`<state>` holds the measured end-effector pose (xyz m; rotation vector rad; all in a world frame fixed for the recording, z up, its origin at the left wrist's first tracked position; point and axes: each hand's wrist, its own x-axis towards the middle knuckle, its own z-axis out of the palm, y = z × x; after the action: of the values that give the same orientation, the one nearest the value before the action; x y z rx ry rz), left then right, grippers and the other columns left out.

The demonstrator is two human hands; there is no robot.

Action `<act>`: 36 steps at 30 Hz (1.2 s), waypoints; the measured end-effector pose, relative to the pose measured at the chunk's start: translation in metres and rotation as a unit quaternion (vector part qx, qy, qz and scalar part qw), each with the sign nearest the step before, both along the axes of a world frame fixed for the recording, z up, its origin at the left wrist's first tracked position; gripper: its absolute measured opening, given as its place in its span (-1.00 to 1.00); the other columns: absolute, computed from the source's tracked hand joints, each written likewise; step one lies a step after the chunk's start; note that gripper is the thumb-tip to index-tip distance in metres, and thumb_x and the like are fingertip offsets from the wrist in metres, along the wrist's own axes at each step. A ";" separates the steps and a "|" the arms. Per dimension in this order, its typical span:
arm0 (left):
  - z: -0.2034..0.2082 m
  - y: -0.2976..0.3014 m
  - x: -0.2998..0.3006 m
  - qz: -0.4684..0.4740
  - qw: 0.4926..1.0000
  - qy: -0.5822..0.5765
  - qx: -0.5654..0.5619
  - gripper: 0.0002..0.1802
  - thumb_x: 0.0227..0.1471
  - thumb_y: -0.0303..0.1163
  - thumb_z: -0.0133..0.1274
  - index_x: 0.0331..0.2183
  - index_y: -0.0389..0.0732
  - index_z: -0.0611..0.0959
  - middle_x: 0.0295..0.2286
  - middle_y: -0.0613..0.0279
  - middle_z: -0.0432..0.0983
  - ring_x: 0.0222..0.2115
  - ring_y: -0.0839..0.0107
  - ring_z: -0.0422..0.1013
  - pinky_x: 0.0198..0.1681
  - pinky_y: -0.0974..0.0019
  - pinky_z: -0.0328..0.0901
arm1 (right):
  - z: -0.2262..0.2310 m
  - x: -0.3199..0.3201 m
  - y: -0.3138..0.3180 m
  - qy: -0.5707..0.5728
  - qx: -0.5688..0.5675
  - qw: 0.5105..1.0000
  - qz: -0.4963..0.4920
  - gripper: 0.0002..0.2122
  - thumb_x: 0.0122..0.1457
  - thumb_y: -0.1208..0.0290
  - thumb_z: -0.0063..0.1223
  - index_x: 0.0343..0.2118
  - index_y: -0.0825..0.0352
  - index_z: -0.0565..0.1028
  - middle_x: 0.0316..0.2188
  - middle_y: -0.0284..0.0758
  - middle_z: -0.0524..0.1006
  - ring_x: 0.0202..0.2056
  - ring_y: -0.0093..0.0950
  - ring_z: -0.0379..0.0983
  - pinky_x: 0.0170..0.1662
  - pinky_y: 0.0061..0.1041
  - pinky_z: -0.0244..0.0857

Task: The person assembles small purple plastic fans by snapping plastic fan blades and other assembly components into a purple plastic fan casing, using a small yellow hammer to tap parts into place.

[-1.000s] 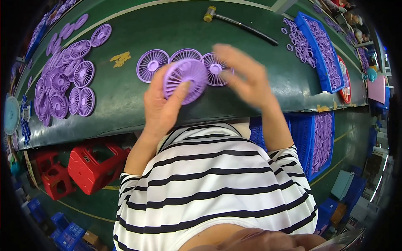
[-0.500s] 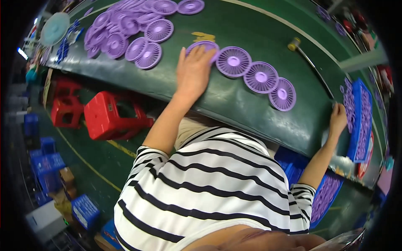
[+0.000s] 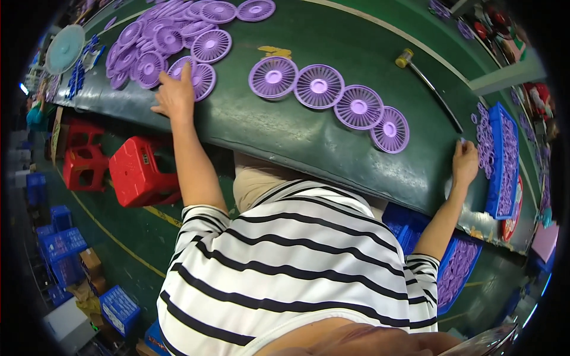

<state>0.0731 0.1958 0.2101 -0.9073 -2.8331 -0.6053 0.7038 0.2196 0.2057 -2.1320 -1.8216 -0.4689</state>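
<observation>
At the near edge of a pile of purple slatted discs (image 3: 169,38), my left hand (image 3: 176,98) reaches out with its fingers apart. Its index finger lies over one round disc (image 3: 177,66), next to another disc (image 3: 205,82). Several like discs form a slanting row on the table, from the leftmost disc (image 3: 273,77) to the rightmost disc (image 3: 390,129), their rims touching or overlapping. At the right, my right hand (image 3: 465,163) has its fingertips pinched together by the small purple rings (image 3: 485,142). Whatever they hold is too small to make out.
A hammer (image 3: 433,86) with a yellow head lies on the green table (image 3: 332,35) beyond the row. Past my right hand stands a blue tray (image 3: 497,160) of purple rings. Red stools (image 3: 139,172) stand on the floor at the left; a blue crate (image 3: 463,285) is below the table.
My left hand has let go of the leftmost disc of the row and moved left to the pile. My right hand stays pinched near the rings; the whole view has shifted slightly.
</observation>
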 end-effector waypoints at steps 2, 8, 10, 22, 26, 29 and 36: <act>-0.009 0.006 -0.011 -0.040 0.996 -0.012 0.075 -0.09 -0.11 0.22 0.04 0.07 -0.30 0.28 -0.13 -0.30 0.41 0.01 -0.19 0.24 0.04 -0.23 0.06 | 0.015 -0.028 -0.011 0.117 0.015 0.993 -0.017 -0.76 0.11 0.20 0.06 -0.43 0.31 0.49 -0.56 -0.19 0.52 -0.49 -0.23 0.48 -0.41 -0.30 0.31; 0.001 0.002 0.012 -0.145 0.932 0.150 0.295 -0.18 -0.24 -0.37 0.29 0.07 -0.29 0.29 -0.11 -0.23 0.32 -0.12 -0.14 0.25 -0.02 0.01 0.14 | 0.023 -0.083 -0.027 0.392 0.117 0.907 0.098 -0.83 0.02 0.38 0.23 -0.37 0.35 0.54 -0.61 -0.37 0.54 -0.54 -0.70 0.42 -0.43 -0.67 0.29; 0.003 -0.001 0.019 -0.174 0.920 0.185 0.299 -0.42 -0.18 -0.39 0.26 -0.07 -0.30 0.47 -0.25 -0.02 0.48 -0.27 0.10 0.39 -0.16 0.13 0.26 | 0.036 -0.109 -0.037 0.458 0.147 0.863 0.155 -0.85 0.04 0.46 0.21 -0.34 0.40 0.55 -0.57 -0.40 0.56 -0.52 -0.73 0.41 -0.40 -0.69 0.30; 0.045 -0.037 0.234 -0.449 0.656 -0.476 0.376 -0.77 0.20 -0.28 -0.09 -0.22 -0.22 0.51 -0.37 0.42 0.39 -0.35 0.64 0.29 -0.25 0.54 0.21 | 0.072 -0.187 -0.070 0.217 0.234 0.866 0.385 -0.82 -0.24 0.58 0.30 -0.49 0.32 0.55 -0.51 -0.33 0.49 -0.49 -0.37 0.40 -0.45 -0.52 0.30; 0.048 -0.044 0.256 -0.459 0.592 -0.581 0.319 -0.74 0.22 -0.26 -0.14 -0.20 -0.25 0.47 -0.38 0.39 0.38 -0.34 0.66 0.26 -0.23 0.53 0.20 | 0.073 -0.210 -0.071 0.234 0.242 0.824 0.456 -0.82 -0.27 0.55 0.31 -0.53 0.31 0.54 -0.52 -0.35 0.48 -0.50 -0.40 0.40 -0.48 -0.49 0.30; 0.048 -0.047 0.266 -0.488 0.589 -0.561 0.316 -0.72 0.23 -0.27 -0.16 -0.18 -0.29 0.43 -0.37 0.35 0.38 -0.35 0.63 0.26 -0.23 0.51 0.22 | 0.070 -0.216 -0.070 0.207 0.238 0.842 0.438 -0.83 -0.24 0.52 0.29 -0.54 0.29 0.51 -0.52 -0.37 0.47 -0.49 -0.38 0.39 -0.45 -0.46 0.30; 0.026 -0.047 0.271 -0.537 0.599 -0.513 0.300 -0.77 0.07 -0.55 -0.10 -0.20 -0.30 0.30 -0.40 0.23 0.37 -0.47 0.58 0.29 -0.39 0.46 0.28 | 0.061 -0.221 -0.067 0.203 0.131 0.901 0.360 -0.87 -0.13 0.51 0.20 -0.50 0.29 0.46 -0.45 -0.35 0.46 -0.38 -0.32 0.38 -0.35 -0.43 0.28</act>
<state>0.3438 0.1492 0.2362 -2.5986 -1.6945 -2.6884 0.4830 0.1529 0.2670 -1.1392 -1.9724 -0.0656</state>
